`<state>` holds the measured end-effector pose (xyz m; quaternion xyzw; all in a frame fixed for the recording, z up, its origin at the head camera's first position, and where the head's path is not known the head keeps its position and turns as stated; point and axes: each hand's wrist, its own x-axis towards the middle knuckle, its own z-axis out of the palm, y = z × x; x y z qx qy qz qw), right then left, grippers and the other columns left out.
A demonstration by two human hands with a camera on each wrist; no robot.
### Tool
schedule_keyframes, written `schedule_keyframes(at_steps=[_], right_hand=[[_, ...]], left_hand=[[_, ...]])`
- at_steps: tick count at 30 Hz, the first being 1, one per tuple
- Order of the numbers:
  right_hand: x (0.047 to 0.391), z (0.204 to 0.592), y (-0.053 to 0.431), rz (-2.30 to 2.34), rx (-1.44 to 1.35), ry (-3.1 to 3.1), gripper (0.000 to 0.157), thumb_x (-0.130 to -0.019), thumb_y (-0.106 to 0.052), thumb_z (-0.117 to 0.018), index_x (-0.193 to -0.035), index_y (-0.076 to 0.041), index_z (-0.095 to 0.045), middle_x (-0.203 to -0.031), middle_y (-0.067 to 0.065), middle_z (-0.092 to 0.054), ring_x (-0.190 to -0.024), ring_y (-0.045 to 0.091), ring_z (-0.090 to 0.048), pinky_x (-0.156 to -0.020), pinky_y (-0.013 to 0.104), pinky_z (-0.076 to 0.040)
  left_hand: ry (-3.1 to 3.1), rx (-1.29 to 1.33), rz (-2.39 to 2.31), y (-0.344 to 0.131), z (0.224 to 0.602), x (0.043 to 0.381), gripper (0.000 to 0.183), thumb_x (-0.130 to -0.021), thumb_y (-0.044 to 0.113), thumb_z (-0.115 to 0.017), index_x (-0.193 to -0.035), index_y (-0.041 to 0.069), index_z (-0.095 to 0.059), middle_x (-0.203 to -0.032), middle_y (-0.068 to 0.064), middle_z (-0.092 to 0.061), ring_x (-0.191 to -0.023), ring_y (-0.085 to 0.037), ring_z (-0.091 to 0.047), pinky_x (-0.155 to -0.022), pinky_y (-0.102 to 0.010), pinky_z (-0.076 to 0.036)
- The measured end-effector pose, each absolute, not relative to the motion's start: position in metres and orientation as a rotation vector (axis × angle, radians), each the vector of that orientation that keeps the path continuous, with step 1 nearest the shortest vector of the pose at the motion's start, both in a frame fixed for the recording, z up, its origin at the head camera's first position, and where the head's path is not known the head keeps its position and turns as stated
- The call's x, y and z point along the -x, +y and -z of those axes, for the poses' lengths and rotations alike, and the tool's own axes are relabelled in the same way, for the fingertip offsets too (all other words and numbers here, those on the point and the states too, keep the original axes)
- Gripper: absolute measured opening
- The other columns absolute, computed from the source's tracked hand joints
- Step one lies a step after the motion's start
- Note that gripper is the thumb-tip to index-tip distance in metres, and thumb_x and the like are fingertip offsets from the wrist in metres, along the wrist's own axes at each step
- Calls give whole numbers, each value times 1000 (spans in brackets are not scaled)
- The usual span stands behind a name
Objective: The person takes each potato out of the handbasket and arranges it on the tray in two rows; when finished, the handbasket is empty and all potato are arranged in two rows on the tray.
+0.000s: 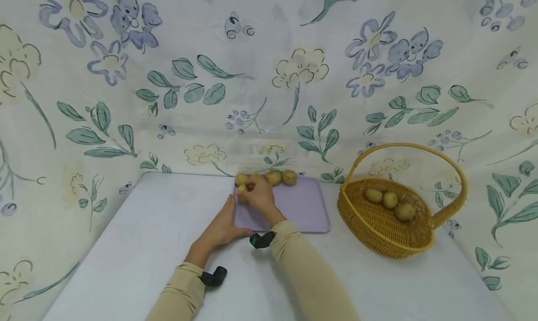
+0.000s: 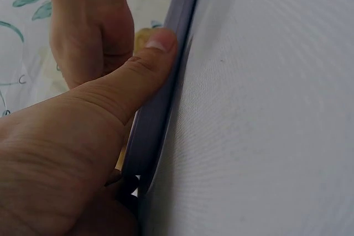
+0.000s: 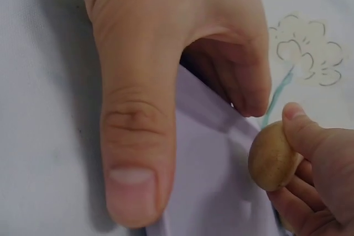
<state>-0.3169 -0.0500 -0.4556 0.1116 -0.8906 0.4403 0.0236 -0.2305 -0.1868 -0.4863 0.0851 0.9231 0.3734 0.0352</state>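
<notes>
In the head view, my right hand (image 1: 261, 197) pinches a potato (image 1: 242, 193) between thumb and fingers over the left part of a lilac tray (image 1: 300, 211). The right wrist view shows this potato (image 3: 271, 157) on its side, thumb on top. My left hand (image 1: 222, 225) spans the tray's near left corner, fingers along the left edge and thumb by the front edge. In the left wrist view its thumb (image 2: 146, 62) lies against the tray rim (image 2: 157, 111). Several more potatoes (image 1: 273, 177) line the tray's back edge, one partly hidden behind my right hand.
Right of the tray stands a wicker basket (image 1: 365, 227) with a tall arched handle, holding three potatoes (image 1: 390, 200). The table (image 1: 168, 209) is white. Behind it hangs a floral cloth (image 1: 260, 82), close to the tray's back edge.
</notes>
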Motion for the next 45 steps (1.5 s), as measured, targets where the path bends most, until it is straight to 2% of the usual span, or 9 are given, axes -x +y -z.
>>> schedule_keyframes(at_steps=[10,15,21,28,34,41,45], right_hand=[[314,464,-59,-1365,-158,-2724,36,-79,-31,-89,-107,-10,-80,-99,5,-80,-95,18,-74,-81,26,-59],[312,462,-66,-1429,-48,-2670,37,-77,-29,-90,-106,-7,-80,-95,6,-79,-91,20,-73,-78,27,-59],[311,461,-75,-1428,69,-2618,37,-76,-30,-91,-104,-8,-81,-95,5,-79,-94,22,-71,-81,31,-59],[309,465,-77,-1453,61,-2580,41,-77,-32,-90,-107,-6,-80,-98,7,-80,-98,26,-73,-84,35,-61],[310,468,-70,-1497,39,-2612,43,-81,-34,-87,-112,-7,-79,-99,6,-80,-94,19,-74,-82,29,-61],[308,459,-61,-1433,-58,-2765,42,-83,-32,-81,-117,-7,-77,-108,4,-79,-110,24,-71,-95,33,-58],[310,460,-62,-1448,-32,-2767,38,-83,-30,-84,-114,-8,-79,-107,4,-80,-109,23,-71,-96,33,-58]], left_hand=[[2865,-314,-1144,-187,490,230,129,-78,41,-89,-159,-12,-3,-167,-35,-3,-157,-45,-10,-129,-56,-17],[2861,-316,-1153,-187,490,231,131,-77,43,-88,-159,-10,-2,-168,-32,-1,-157,-43,-8,-129,-55,-17],[2838,-301,-1185,-187,490,232,135,-75,45,-89,-160,-8,1,-169,-29,0,-158,-40,-7,-130,-53,-15],[2841,-289,-1175,-187,490,232,137,-74,48,-90,-161,-6,1,-170,-27,0,-159,-39,-7,-130,-52,-15],[2841,-316,-1175,-187,489,232,138,-73,49,-90,-160,-7,1,-170,-27,0,-159,-40,-7,-130,-53,-16],[2843,-290,-1149,-188,491,234,135,-75,50,-88,-160,-8,-1,-170,-28,0,-158,-40,-7,-130,-53,-15],[2837,-284,-1151,-188,490,234,135,-74,49,-89,-161,-7,-1,-170,-27,0,-159,-40,-6,-130,-53,-15]])
